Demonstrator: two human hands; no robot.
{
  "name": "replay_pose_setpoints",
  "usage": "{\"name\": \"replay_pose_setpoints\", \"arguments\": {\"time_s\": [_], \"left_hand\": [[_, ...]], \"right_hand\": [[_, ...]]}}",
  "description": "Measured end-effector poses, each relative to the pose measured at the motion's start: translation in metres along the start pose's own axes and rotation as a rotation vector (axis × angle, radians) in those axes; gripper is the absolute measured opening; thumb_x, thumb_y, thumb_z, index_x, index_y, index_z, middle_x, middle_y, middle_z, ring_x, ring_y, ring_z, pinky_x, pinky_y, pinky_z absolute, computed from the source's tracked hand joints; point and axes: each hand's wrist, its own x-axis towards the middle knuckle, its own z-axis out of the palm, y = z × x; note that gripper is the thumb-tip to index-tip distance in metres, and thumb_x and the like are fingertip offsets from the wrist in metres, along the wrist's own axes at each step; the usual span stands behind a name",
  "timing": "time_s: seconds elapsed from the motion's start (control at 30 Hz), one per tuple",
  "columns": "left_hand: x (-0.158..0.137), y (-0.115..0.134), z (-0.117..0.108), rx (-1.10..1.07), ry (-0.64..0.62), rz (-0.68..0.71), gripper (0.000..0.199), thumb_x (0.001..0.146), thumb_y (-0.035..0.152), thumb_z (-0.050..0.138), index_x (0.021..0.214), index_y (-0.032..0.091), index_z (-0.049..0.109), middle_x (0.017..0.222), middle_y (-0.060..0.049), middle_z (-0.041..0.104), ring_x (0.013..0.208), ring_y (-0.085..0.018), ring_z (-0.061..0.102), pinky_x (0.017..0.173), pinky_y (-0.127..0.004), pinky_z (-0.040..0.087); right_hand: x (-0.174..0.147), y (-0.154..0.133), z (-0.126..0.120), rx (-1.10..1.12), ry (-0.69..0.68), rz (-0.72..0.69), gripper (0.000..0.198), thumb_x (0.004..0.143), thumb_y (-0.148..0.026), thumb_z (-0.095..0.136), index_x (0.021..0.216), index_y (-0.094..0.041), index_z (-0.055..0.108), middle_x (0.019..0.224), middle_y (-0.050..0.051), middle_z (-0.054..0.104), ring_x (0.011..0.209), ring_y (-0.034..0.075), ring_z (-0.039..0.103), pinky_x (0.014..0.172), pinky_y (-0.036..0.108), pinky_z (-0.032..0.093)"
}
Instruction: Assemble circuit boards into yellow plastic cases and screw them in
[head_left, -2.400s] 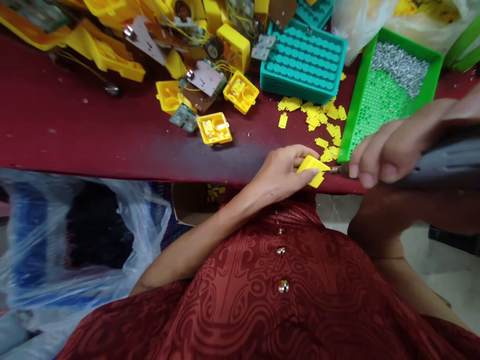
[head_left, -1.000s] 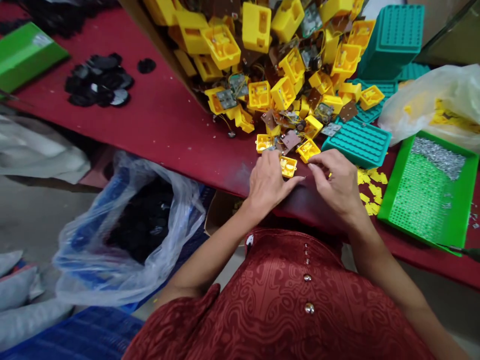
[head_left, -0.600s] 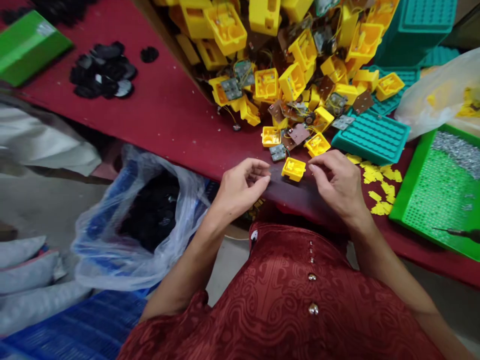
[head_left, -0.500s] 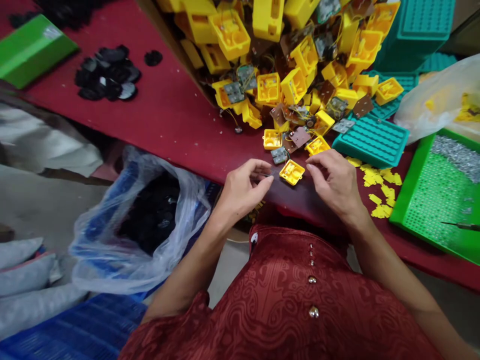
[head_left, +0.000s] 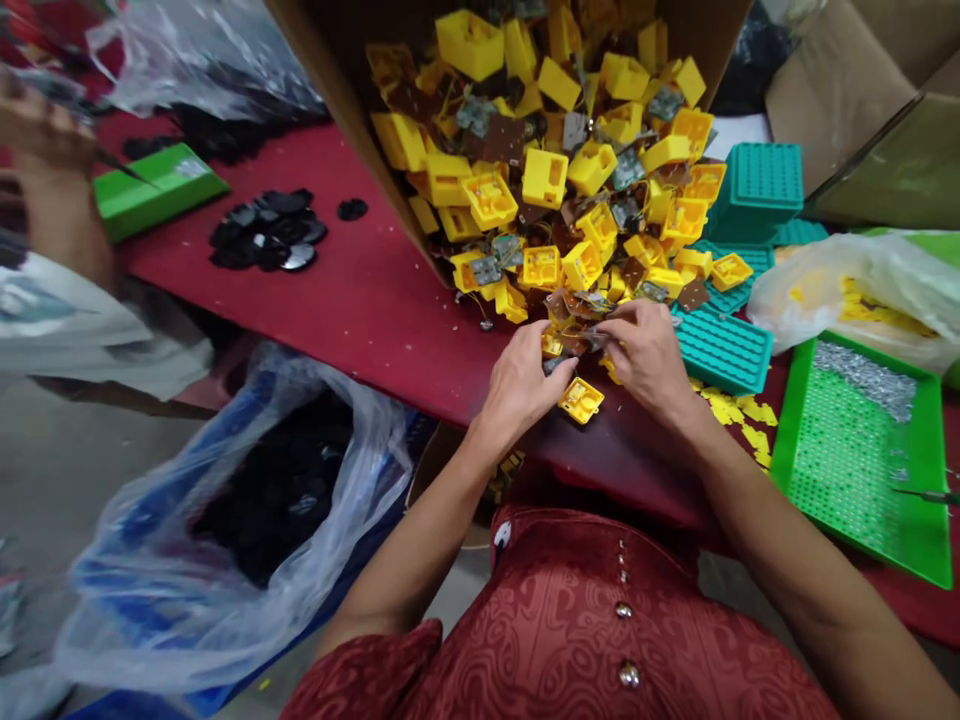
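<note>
A small open yellow plastic case (head_left: 581, 400) lies on the red table edge, just below my hands. My left hand (head_left: 521, 380) is beside it, thumb and fingers apart, around a second yellow case (head_left: 551, 345) and a small grey module. It does not visibly grip either one. My right hand (head_left: 649, 355) pinches a small circuit board (head_left: 595, 338) at the near edge of the heap; its fingers partly hide the board. Yellow cases (head_left: 545, 178) with wires and brown and grey boards spill from a cardboard box (head_left: 341, 110) beyond my hands.
Teal trays (head_left: 724, 350) and yellow scraps (head_left: 754, 430) lie to the right, beside a green tray (head_left: 847, 500) with metal screws. At left are black discs (head_left: 266, 230), a green box (head_left: 157, 190) and another person's hand (head_left: 52, 150). A plastic-lined blue crate (head_left: 150, 600) stands below the table.
My hands have moved forward from the near yellow case to the heap's edge. My right fingers have closed on a circuit board. The view has shifted, bringing another person's hand into sight.
</note>
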Motion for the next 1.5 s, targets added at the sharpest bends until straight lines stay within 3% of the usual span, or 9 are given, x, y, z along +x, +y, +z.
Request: {"name": "replay_pose_setpoints", "arguments": {"time_s": [0.2,0.4,0.5,0.63,0.87,1.0,1.1,1.3,1.5], "left_hand": [[0.005,0.005,-0.006,-0.026,0.007,0.084,0.049,0.083,0.015,0.079,0.130,0.010,0.065,0.131,-0.020,0.077,0.123,-0.032,0.075,0.109,-0.051,0.059],[-0.012,0.030,-0.009,-0.248,0.085,0.142,0.032,0.089,0.022,0.071,0.121,0.015,0.070,0.119,-0.012,0.078,0.101,-0.022,0.076,0.090,-0.037,0.065],[-0.026,0.044,0.002,-0.489,-0.101,0.053,0.042,0.091,0.034,0.074,0.130,0.018,0.066,0.124,-0.013,0.078,0.104,-0.022,0.077,0.084,-0.034,0.065],[-0.040,0.059,0.027,-0.545,-0.323,0.048,0.067,0.082,0.036,0.085,0.141,0.017,0.059,0.144,-0.019,0.072,0.126,-0.030,0.074,0.100,-0.044,0.063],[-0.042,0.075,0.035,-0.191,-0.335,0.223,0.049,0.085,0.024,0.085,0.130,0.018,0.067,0.131,-0.011,0.079,0.118,-0.027,0.073,0.105,-0.044,0.057],[-0.044,0.083,0.031,-0.148,-0.350,0.244,0.045,0.083,0.020,0.083,0.127,0.019,0.069,0.131,-0.010,0.078,0.122,-0.027,0.070,0.107,-0.042,0.055],[-0.047,0.086,0.031,-0.328,-0.427,0.080,0.046,0.082,0.027,0.083,0.125,0.017,0.071,0.130,-0.011,0.079,0.119,-0.027,0.072,0.104,-0.042,0.057],[-0.049,0.087,0.029,-1.133,-0.976,-0.683,0.046,0.102,0.056,0.061,0.112,0.014,0.076,0.107,-0.015,0.083,0.089,-0.022,0.080,0.069,-0.027,0.062],[-0.050,0.088,0.028,-1.378,-0.970,-1.034,0.047,0.113,0.046,0.041,0.113,0.013,0.075,0.095,-0.013,0.084,0.075,-0.018,0.081,0.063,-0.022,0.063]], "right_hand": [[-0.001,0.007,-0.042,0.732,-0.006,0.294,0.023,0.090,-0.037,0.073,0.085,-0.014,0.075,0.081,0.004,0.070,0.072,0.011,0.059,0.066,0.023,0.048],[-0.023,-0.003,-0.069,1.104,0.036,0.555,0.045,0.072,-0.053,0.094,0.087,-0.016,0.073,0.079,0.003,0.073,0.068,0.011,0.069,0.061,0.022,0.059],[-0.040,-0.005,-0.073,1.189,0.011,0.620,0.054,0.066,-0.060,0.098,0.086,-0.016,0.073,0.078,0.003,0.074,0.064,0.012,0.070,0.059,0.022,0.062],[-0.065,-0.005,-0.078,1.244,0.017,0.733,0.060,0.059,-0.061,0.101,0.086,-0.016,0.074,0.079,0.003,0.075,0.063,0.012,0.071,0.056,0.021,0.062],[-0.104,0.008,-0.086,1.189,0.100,0.759,0.054,0.064,-0.058,0.100,0.089,-0.016,0.075,0.079,0.003,0.074,0.061,0.012,0.069,0.057,0.024,0.063],[-0.118,0.016,-0.081,1.110,0.101,0.732,0.049,0.073,-0.056,0.095,0.092,-0.017,0.073,0.085,0.004,0.075,0.065,0.012,0.068,0.058,0.024,0.061],[-0.118,0.018,-0.083,1.014,0.092,0.675,0.044,0.080,-0.059,0.088,0.094,-0.019,0.073,0.088,0.003,0.075,0.069,0.013,0.067,0.063,0.027,0.061],[-0.099,0.018,-0.102,0.637,-0.041,0.503,0.026,0.093,-0.043,0.076,0.084,-0.019,0.071,0.081,0.004,0.068,0.073,0.014,0.059,0.066,0.029,0.049],[-0.093,0.020,-0.097,0.540,-0.144,0.469,0.020,0.094,-0.036,0.072,0.087,-0.018,0.072,0.084,0.004,0.069,0.076,0.014,0.056,0.068,0.027,0.044]]}}
